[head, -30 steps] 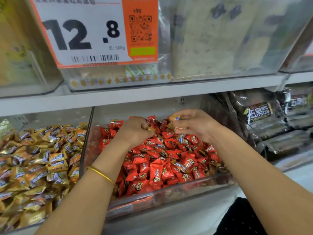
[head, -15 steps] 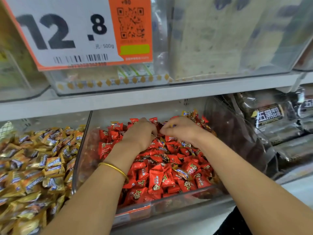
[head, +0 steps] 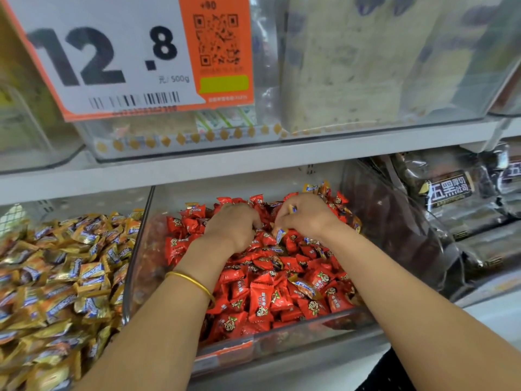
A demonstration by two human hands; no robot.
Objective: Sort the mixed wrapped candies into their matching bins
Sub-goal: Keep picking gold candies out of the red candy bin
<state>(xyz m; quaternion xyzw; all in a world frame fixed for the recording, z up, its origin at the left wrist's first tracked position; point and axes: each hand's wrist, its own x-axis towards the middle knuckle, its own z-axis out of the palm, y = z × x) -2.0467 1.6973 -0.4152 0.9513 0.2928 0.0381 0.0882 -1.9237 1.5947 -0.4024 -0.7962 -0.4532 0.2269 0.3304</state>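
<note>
Shelf bin (head: 296, 341) | left hand (head: 234, 227); right hand (head: 308, 218) | fingertips hidden among red candies (head: 259, 301)

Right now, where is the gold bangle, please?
Head view, lower centre: the gold bangle sits on the left wrist, over the red candy bin's left front.

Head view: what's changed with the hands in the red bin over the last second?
Both hands moved toward the back of the red bin and closer together: left hand and right hand now dig into the red candies. The right hand still pinches a gold-wrapped candy; nothing visibly released. The gold candies alongside lie unchanged.
</note>
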